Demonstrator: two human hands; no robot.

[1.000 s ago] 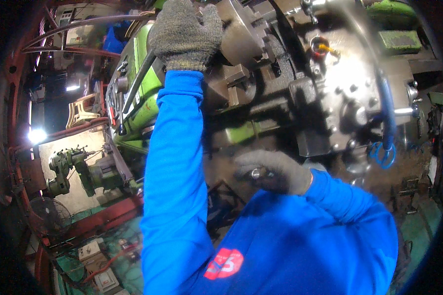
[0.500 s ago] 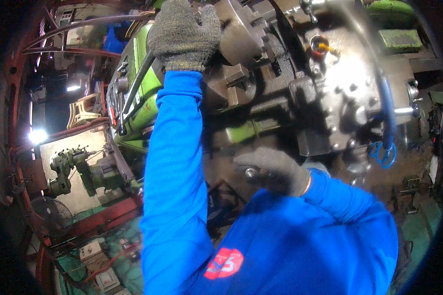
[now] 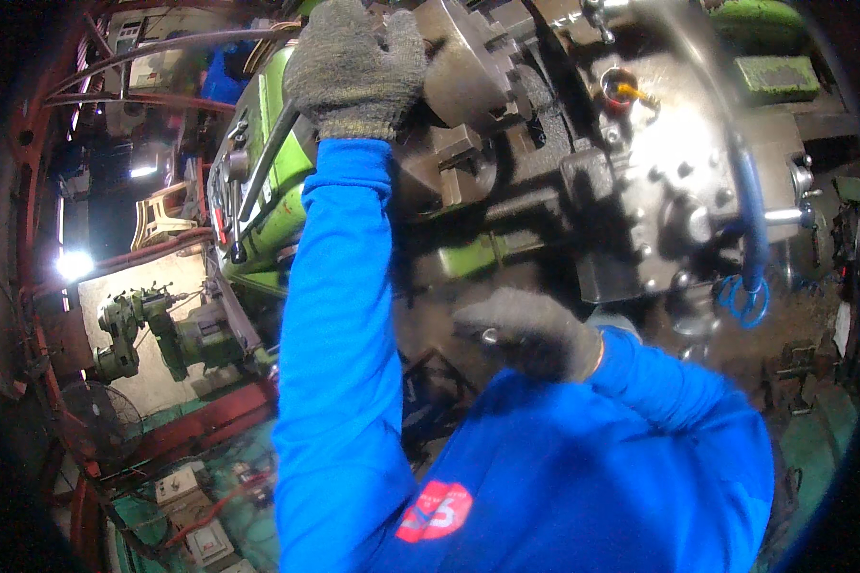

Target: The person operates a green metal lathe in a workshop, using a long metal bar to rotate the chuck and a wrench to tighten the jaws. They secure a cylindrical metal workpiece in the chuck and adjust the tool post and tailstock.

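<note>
My left hand (image 3: 354, 76), in a grey knitted glove, reaches forward over the green headstock (image 3: 282, 81) of a metal lathe, just left of the round steel chuck (image 3: 468, 72). Its thumb stands apart on the right side; the fingertips are hidden, so any grip does not show. Close to my body, my right hand (image 3: 540, 329), gloved too and slightly blurred, is curled around a handle (image 3: 490, 335), whose round metal end pokes out of the fist. Stepped jaws of the chuck face right, toward the carriage.
Right of the chuck is the bolted steel carriage (image 3: 659, 201), with a blue hose (image 3: 753, 210) across it. A yellow-handled brush (image 3: 631, 93) sits in a small cup there. Long levers (image 3: 268, 158) stick out at the headstock. Further left are a green machine (image 3: 153, 329) and a fan (image 3: 100, 415).
</note>
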